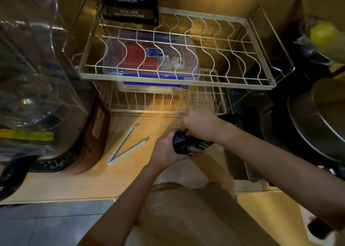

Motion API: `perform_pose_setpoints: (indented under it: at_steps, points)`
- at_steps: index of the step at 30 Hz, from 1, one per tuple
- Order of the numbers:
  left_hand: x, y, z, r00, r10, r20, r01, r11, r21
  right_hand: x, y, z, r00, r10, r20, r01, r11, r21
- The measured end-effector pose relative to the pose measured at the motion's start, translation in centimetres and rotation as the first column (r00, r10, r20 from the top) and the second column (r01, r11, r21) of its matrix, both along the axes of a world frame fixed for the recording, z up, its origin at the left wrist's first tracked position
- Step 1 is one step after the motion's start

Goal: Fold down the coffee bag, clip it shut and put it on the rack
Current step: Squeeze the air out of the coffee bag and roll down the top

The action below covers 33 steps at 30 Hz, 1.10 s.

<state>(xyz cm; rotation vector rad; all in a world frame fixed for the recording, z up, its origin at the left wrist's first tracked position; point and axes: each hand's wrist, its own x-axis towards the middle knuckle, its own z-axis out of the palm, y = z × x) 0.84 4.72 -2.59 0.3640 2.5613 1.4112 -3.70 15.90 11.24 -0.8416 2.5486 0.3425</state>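
A black coffee bag [194, 146] with pale lettering lies on the wooden counter, held between both hands. My left hand [165, 150] grips its near left end. My right hand [200, 123] is closed over its upper part, hiding the bag's top. A long pale clip [127, 146] lies open in a V on the counter, just left of my left hand and apart from it. The white wire rack [177, 77] stands behind, its top tier above the hands. A second black coffee bag [130, 3] stands at the back left of that top tier.
A clear lidded box [149, 59] with a red item sits under the rack's top tier. A large clear water jug [28, 68] fills the left side. Dark pots and a metal pan [317, 126] crowd the right. A brown carton [97, 132] leans beside the jug.
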Motion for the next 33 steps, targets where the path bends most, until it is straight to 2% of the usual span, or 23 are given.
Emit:
perform_pose_setpoints:
  at_steps: [4,7,10,14,21,26,28,31,33]
  points:
    - [0.0,-0.1,-0.1,1.0,0.013,-0.013,-0.013,1.0,-0.003,-0.6,1.2,-0.8,0.989,-0.134,0.063,0.144,0.969,-0.202]
    - [0.1,-0.2,-0.3,1.0,0.013,-0.024,-0.014,0.999,-0.033,-0.6,1.3,-0.5,0.966,-0.233,0.114,0.256,0.927,-0.275]
    - [-0.1,-0.3,-0.5,1.0,0.008,-0.018,-0.008,0.999,-0.034,-0.7,1.0,-0.6,0.952,-0.276,0.131,0.303,0.908,-0.289]
    - [-0.3,-0.2,-0.5,1.0,0.013,0.012,-0.013,1.0,-0.011,-1.1,0.7,-0.4,0.95,-0.294,0.106,0.31,0.926,-0.215]
    - [-0.5,-0.4,-0.4,0.999,-0.001,0.046,0.001,1.0,-0.001,-1.2,1.1,0.2,0.977,-0.194,0.089,0.208,0.961,-0.184]
    - [-0.5,0.3,-0.1,0.998,-0.005,0.069,0.006,1.0,-0.016,1.5,1.8,0.3,0.998,-0.014,-0.066,-0.008,0.949,-0.317]
    - [-0.5,0.5,0.1,0.998,0.006,0.067,-0.004,1.0,-0.022,3.2,2.1,-0.1,0.993,0.095,-0.072,-0.109,0.965,-0.239]
    - [-0.4,0.7,0.1,0.999,-0.006,0.053,0.006,1.0,-0.011,4.8,2.7,-1.9,0.973,0.204,-0.108,-0.196,0.978,0.076]
    - [-0.5,0.8,0.1,0.999,-0.008,0.034,0.009,1.0,-0.018,4.7,3.3,-2.7,0.965,0.228,-0.129,-0.213,0.97,0.118]
